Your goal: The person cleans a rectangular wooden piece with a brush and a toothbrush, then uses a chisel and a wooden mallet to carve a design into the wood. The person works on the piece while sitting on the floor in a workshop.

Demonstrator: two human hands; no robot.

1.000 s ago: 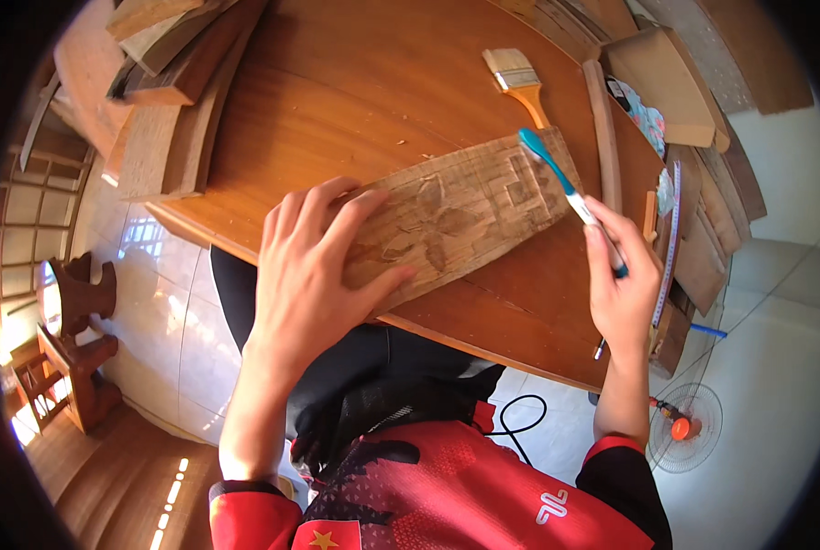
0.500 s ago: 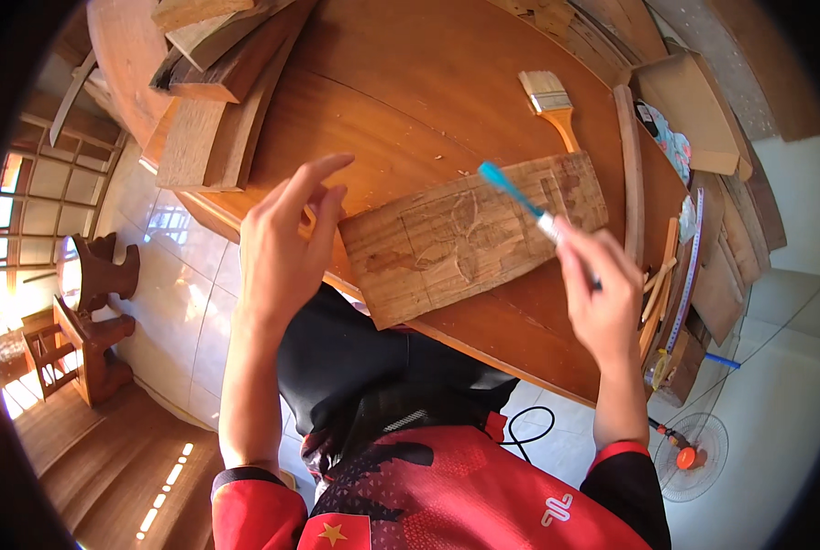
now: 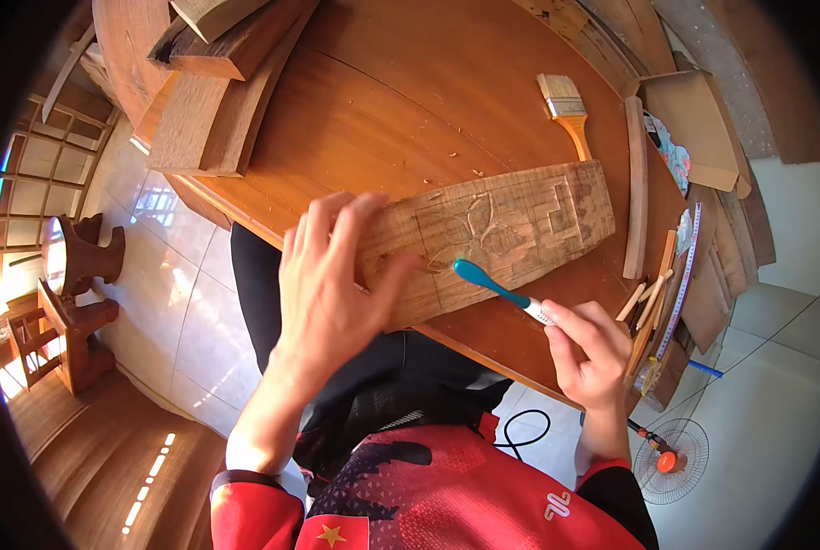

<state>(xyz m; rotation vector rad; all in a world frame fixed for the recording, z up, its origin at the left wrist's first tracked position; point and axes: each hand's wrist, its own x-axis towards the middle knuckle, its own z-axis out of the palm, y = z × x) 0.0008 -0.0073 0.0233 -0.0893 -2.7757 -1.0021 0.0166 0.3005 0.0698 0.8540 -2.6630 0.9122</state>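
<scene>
A carved wooden board (image 3: pixel 557 197) with a raised leaf-like relief lies slantwise along the table's near edge. My left hand (image 3: pixel 332 275) is at the board's left end, fingers spread and thumb stretched over the wood; it hides that end, and I cannot tell how firmly it touches. My right hand (image 3: pixel 589 353) pinches the white part of a teal toothbrush (image 3: pixel 493 282), at the near right of the board. The brush's rounded teal end points left over the carving, and its bristles do not show clearly.
A flat paintbrush (image 3: pixel 566 110) lies beyond the board on the brown table (image 3: pixel 382 110). Wooden blocks (image 3: pixel 208 119) are stacked at the far left. On the right are a wooden strip (image 3: pixel 636 188), thin sticks (image 3: pixel 650 298), a measuring tape (image 3: pixel 683 284) and a cardboard box (image 3: pixel 694 128).
My left hand has come right and down onto the board's left end, its fingers spreading. My right hand has lowered, bringing the toothbrush nearer to me and its tip left. The view has shifted slightly.
</scene>
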